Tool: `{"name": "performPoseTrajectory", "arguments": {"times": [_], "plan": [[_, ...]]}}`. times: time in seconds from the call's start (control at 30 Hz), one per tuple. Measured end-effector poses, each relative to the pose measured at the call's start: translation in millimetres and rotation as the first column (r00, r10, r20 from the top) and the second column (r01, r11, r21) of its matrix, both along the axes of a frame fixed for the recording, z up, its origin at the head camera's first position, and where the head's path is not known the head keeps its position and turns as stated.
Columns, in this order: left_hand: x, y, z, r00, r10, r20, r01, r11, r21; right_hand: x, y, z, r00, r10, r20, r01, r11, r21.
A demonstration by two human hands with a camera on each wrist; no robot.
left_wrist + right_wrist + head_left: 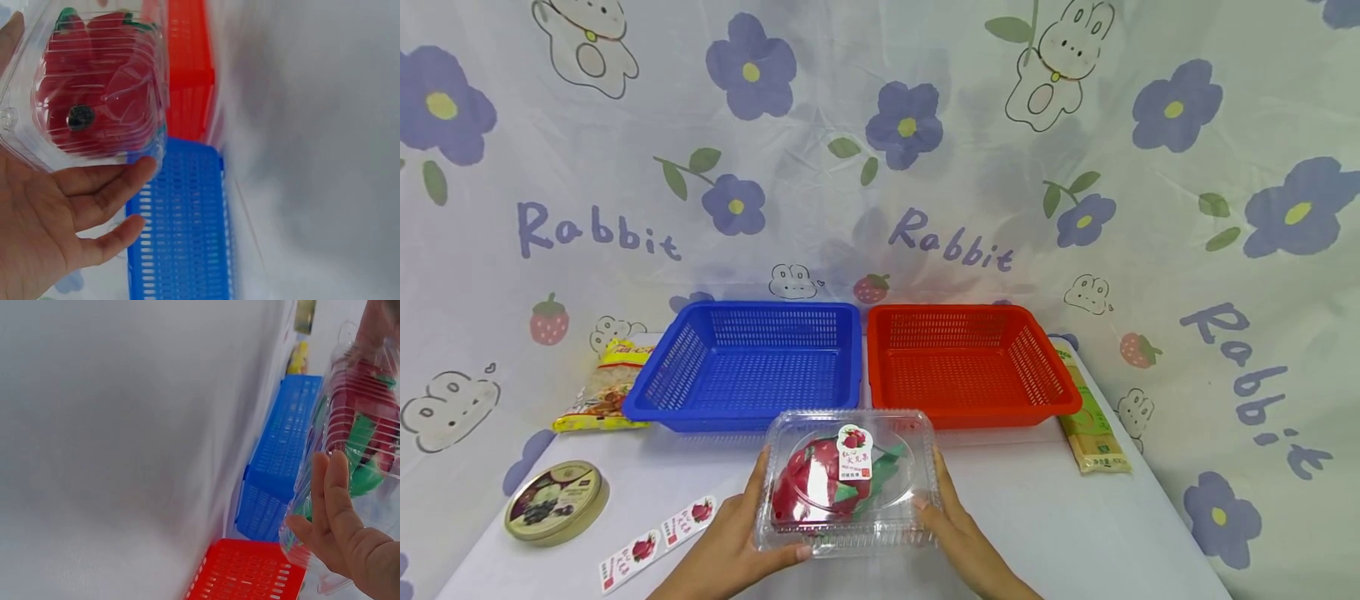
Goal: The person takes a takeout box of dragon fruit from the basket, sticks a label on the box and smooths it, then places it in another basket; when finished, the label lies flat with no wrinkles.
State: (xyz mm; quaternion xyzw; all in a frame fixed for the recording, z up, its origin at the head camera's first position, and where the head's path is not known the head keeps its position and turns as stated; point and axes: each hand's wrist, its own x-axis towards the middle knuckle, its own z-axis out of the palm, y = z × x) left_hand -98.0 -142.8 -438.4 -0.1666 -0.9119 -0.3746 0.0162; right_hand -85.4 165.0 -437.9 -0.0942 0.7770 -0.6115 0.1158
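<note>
Between both hands is a clear plastic clamshell box, lid closed, held above the front of the table. A red dragon fruit with green tips lies inside. On the lid sits a white label with a dragon fruit picture. My left hand grips the left side, thumb along the near edge. The right hand holds the opposite side, its thumb over the near right corner. In the wrist views, fingers of the left hand and right hand reach under the box.
A blue basket and a red basket stand side by side behind the box. A yellow food bag lies at left, a noodle pack at right. Nearer left are a round tin and a label strip.
</note>
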Motion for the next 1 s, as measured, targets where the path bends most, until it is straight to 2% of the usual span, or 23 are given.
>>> {"name": "performPoseTrajectory", "arguments": {"times": [0.17, 0.3, 0.5, 0.63, 0.73, 0.87, 1.0], "plan": [[1.0, 1.8, 1.9, 1.000, 0.017, -0.006, -0.017, 1.000, -0.018, -1.2, -0.6, -0.9, 1.000, 0.005, -0.002, -0.005, 0.996, -0.090], [2.6, 2.7, 5.3, 1.000, 0.016, 0.001, -0.016, 0.999, -0.043, -2.3, -0.2, -1.5, 1.000, -0.007, -0.012, 0.006, 0.994, -0.113], [4.3, 3.4, 12.8, 0.995, 0.060, 0.078, -0.051, 0.992, -0.118, -4.6, -0.7, 2.0, 0.999, -0.040, 0.006, 0.040, 0.989, -0.141], [3.0, 3.3, 12.7, 0.997, 0.060, 0.045, -0.054, 0.991, -0.121, -5.5, -1.4, 5.4, 0.997, -0.073, 0.026, 0.076, 0.986, -0.148], [2.0, 3.1, 11.6, 0.998, 0.043, 0.035, -0.039, 0.995, -0.088, -5.8, -1.6, 6.8, 0.996, -0.088, 0.030, 0.091, 0.986, -0.143], [1.0, 2.4, 11.9, 0.995, 0.036, 0.090, -0.030, 0.998, -0.060, -5.2, -1.0, 6.5, 0.995, -0.093, 0.021, 0.095, 0.987, -0.129], [0.6, 2.6, 13.8, 0.987, 0.051, 0.151, -0.039, 0.996, -0.081, -4.9, 1.3, 6.2, 0.993, -0.109, 0.038, 0.112, 0.989, -0.101]]}}
